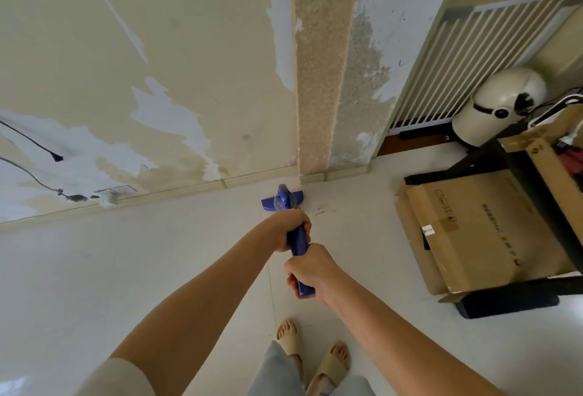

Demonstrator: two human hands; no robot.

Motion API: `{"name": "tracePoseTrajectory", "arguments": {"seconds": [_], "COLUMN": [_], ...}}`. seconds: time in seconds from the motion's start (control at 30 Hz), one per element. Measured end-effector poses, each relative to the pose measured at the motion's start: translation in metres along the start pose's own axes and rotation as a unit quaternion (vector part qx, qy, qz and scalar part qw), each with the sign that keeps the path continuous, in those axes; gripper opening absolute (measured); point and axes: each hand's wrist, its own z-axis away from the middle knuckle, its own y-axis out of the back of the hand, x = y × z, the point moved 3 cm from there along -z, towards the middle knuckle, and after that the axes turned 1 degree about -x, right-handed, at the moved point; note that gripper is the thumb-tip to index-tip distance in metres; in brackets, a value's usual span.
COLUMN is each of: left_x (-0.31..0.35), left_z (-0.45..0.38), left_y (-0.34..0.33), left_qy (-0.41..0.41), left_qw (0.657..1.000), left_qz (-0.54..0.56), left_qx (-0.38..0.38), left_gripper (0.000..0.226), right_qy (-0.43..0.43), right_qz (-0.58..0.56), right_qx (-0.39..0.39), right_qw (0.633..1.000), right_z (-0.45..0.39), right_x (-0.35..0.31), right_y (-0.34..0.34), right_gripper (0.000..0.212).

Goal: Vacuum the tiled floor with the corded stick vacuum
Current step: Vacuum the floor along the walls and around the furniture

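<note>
The stick vacuum (pixel 298 247) is held out ahead of the person over the tiled floor (pixel 157 269), its floor head (pixel 282 203) set down close to the skirting board (pixel 176 193), just left of the rough pillar (pixel 321 80). The blue handle is gripped in two places: the left hand (pixel 291 231) is wrapped round it higher up the shaft, and the right hand (pixel 310 269) is closed round its near end, fingers (pixel 293 282) curled under. No slack is seen in either grip.

The unit is judged rigid and fairly light, being hard plastic and held at arm's length without apparent strain. The smooth handle may be slippery; a two-handed hold, one hand steering and one pushing, is judged suitable. The head is expected to slide easily on the glossy tiles.

A few dark specks (pixel 320 211) are noted on the floor just right of the head. The vacuum's cord cannot be traced. A cardboard box (pixel 479 231) lies well to the right.
</note>
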Motion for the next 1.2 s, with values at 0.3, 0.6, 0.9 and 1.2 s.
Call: {"name": "tracePoseTrajectory", "arguments": {"seconds": [0.3,0.6,0.9,1.2], "left_x": [0.039,0.04,0.06,0.072], "left_z": [-0.009,-0.015,-0.033,-0.03], "left_y": [0.012,0.032,0.041,0.06], "left_qy": [-0.015,-0.012,-0.017,-0.013], "left_qw": [1.0,0.999,1.0,0.999], "left_qz": [0.008,0.03,-0.003,0.028], "left_qx": [0.017,0.001,0.009,-0.013], "left_gripper": [0.011,0.018,0.013,0.01], "right_qy": [0.004,0.014,-0.003,0.008], "right_qz": [0.017,0.034,0.007,0.004], "right_qx": [-0.005,-0.01,0.017,-0.012], "right_qw": [1.0,0.999,1.0,1.0], "right_z": [-0.015,-0.023,-0.047,-0.046], "right_x": [-0.045,-0.051,-0.061,-0.08], "right_y": [-0.001,-0.016,-0.027,-0.037], "right_gripper": [0.019,0.026,0.028,0.029]}}
